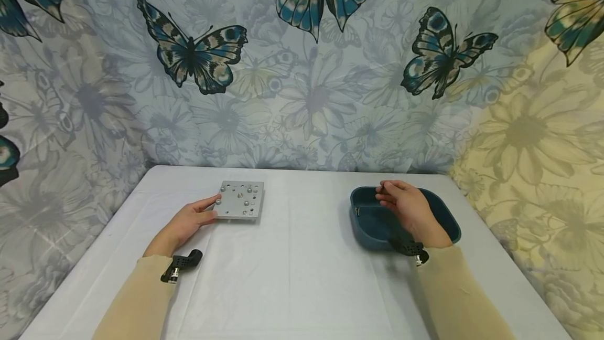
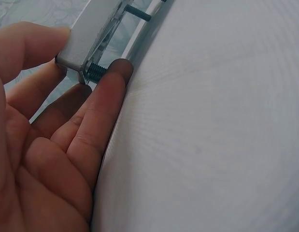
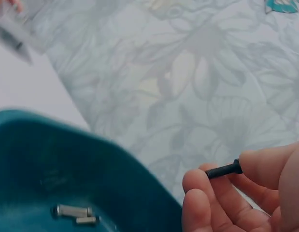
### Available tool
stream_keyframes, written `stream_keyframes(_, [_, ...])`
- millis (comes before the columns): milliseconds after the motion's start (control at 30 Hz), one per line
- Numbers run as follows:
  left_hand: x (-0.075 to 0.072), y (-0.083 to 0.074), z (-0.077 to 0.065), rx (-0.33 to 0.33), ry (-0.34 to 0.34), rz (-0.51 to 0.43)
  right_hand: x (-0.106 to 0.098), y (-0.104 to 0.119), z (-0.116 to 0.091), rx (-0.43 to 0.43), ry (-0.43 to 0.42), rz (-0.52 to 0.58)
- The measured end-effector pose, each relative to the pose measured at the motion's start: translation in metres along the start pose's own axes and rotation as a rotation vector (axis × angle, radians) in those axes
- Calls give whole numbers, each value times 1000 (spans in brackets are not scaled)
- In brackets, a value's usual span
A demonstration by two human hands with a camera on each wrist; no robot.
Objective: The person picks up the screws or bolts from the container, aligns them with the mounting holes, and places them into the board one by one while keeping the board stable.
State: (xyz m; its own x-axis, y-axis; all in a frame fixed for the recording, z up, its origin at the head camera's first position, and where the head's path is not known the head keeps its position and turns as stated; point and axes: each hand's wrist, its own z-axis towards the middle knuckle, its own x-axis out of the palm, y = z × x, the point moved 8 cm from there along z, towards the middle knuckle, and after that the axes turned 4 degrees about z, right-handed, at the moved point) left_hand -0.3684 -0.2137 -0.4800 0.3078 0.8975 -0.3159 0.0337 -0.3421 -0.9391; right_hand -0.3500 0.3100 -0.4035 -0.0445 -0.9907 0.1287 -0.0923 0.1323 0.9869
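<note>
My left hand [image 1: 185, 225] grips a silver metal plate [image 1: 232, 204] by its left edge, at the back left of the table. Several bolts and holes dot the top of the plate. In the left wrist view, threaded bolt shanks [image 2: 138, 13] stick out below it, and one fingertip touches the nearest shank. My right hand [image 1: 409, 209] is raised over the dark teal bin [image 1: 370, 240]. Its thumb and fingers pinch a black bolt [image 3: 223, 170], held nearly level. Inside the bin lie a few metal fasteners [image 3: 74, 211].
A white cloth [image 1: 283, 277] covers the table, with a stretch of it between the plate and the bin. Behind and beside the table hangs a butterfly-patterned fabric [image 1: 311, 119]. Black straps [image 1: 181, 262] with cameras sit on both wrists.
</note>
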Motion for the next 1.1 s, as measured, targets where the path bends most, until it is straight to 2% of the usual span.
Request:
stream_keyframes(67, [0,1,0,1,1,0,2,2,1,25,12,88])
stream_keyframes(133, [0,1,1,2,0,-1,7,5,3,37,18,130])
stream_keyframes(267, [-1,2,2,-2,-1,3,26,11,9,43,19,133])
stream_keyframes(367, [-1,2,2,0,-1,1,51,13,16,54,36,107])
stream_keyframes(533, [0,0,1,13,0,9,103,9,26,70,73,38])
stream_keyframes(700, [0,0,1,7,-10,12,165,-4,35,56,136,-26])
stream_keyframes(933, [-2,0,3,30,-14,15,251,-27,34,42,242,-89])
stream_keyframes(1100, [-3,1,3,29,-15,18,296,-41,29,39,300,-96])
